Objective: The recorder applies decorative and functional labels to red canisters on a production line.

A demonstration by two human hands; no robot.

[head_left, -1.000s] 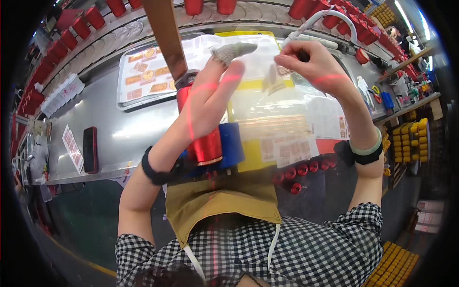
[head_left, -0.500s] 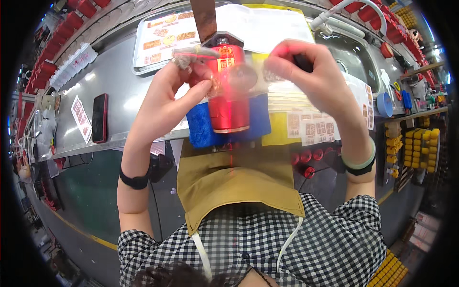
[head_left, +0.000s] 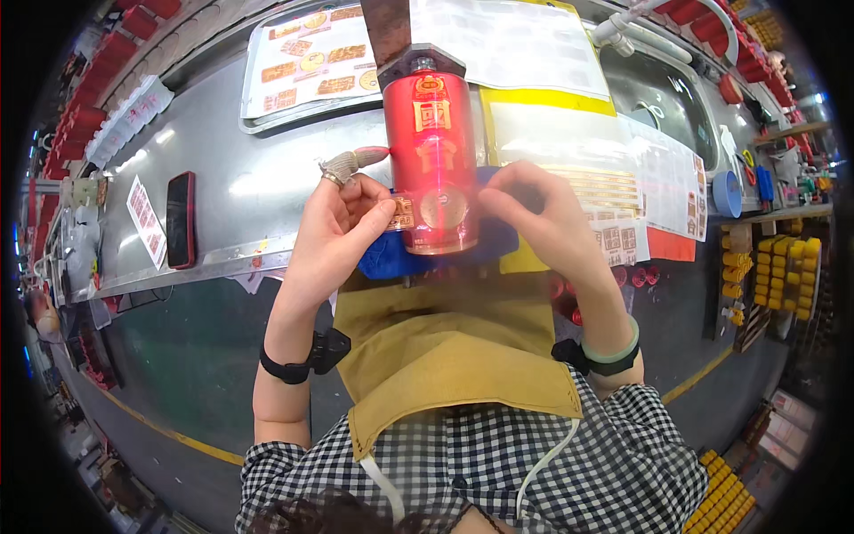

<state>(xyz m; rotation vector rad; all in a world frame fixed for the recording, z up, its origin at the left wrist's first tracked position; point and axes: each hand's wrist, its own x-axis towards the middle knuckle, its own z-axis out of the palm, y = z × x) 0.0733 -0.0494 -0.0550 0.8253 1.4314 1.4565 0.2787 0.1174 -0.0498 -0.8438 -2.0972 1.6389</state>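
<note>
Pinches gold label [head_left: 404, 214] in left hand [head_left: 334, 233] at red bottle [head_left: 433, 133]; curls right hand [head_left: 544, 218] opposite, cannot tell whether gripping.

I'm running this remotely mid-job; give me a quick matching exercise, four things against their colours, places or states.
Things:
1. Left hand
2. Bottle
3. Phone
4. Tray

Descriptions:
A. Flat on the metal table, its screen dark
B. Bears a sheet printed with several labels
C. Wears a grey covering on one finger
D. Red, with large gold characters on its front

Pairs: 1-C, 2-D, 3-A, 4-B
</note>
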